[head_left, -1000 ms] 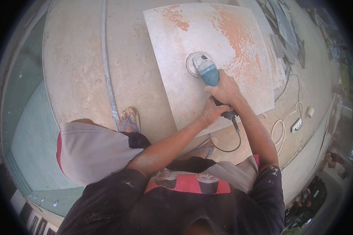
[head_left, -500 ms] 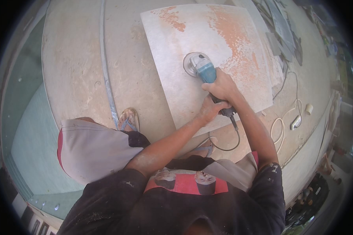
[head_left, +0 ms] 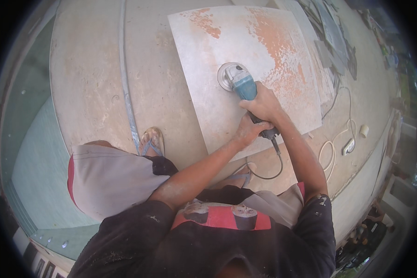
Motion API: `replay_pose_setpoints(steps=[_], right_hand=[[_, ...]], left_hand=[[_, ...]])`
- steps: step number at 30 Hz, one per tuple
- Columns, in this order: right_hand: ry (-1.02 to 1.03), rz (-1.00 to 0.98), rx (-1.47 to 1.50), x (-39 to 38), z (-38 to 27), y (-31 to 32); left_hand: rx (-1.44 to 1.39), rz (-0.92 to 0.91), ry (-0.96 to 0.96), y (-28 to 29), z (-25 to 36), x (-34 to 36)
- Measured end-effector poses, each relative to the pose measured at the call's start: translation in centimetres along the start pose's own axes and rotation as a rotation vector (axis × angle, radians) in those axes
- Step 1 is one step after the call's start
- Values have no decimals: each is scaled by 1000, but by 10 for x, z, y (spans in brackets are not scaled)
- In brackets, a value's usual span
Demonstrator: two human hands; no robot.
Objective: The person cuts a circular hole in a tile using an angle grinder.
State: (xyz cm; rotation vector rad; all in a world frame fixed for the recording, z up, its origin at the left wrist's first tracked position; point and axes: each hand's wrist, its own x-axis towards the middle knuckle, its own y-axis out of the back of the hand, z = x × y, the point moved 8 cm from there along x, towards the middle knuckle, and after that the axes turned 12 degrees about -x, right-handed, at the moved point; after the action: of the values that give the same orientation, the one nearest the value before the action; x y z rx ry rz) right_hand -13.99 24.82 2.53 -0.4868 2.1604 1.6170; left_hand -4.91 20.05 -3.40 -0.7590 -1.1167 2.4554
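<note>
Both my hands are closed round a teal angle grinder [head_left: 245,87] with a grey head and a black rear handle. My right hand [head_left: 266,103] wraps the teal body close to the head. Behind it, my left hand [head_left: 249,131] grips the black rear end, its thumb lying across the top. The grinder's round disc [head_left: 224,77] is against a large pale sheet [head_left: 204,92], which has orange-brown patches toward its far and right parts. A dark power cord [head_left: 275,147] leaves the grinder's back and loops down toward my foot.
A cream cable [head_left: 331,155] and a white socket block [head_left: 349,146] lie on the concrete floor to the right, near a small pale cylinder [head_left: 364,131]. Scrap panels [head_left: 331,34] are piled at the far right. A grey pipe [head_left: 124,69] runs along the left.
The grinder has shifted very slightly to the right on the sheet, both hands keeping their grip on it. Otherwise the scene looks the same.
</note>
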Motion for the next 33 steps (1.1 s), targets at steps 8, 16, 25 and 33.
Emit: replay_pose_setpoints(steps=[8,16,25,33], right_hand=[[1,7,-22,2,1,0],[3,12,-31,3,1,1],[-11,-15,-59,5,-1,-1],[-30,-38,-57,7,2,-3]], left_hand=[[16,0,-12,0,0,1],[-34,3,-26,-4,3,0],[-18,22,10,-5,5,-2],[-33,10,5,-10,11,-6]])
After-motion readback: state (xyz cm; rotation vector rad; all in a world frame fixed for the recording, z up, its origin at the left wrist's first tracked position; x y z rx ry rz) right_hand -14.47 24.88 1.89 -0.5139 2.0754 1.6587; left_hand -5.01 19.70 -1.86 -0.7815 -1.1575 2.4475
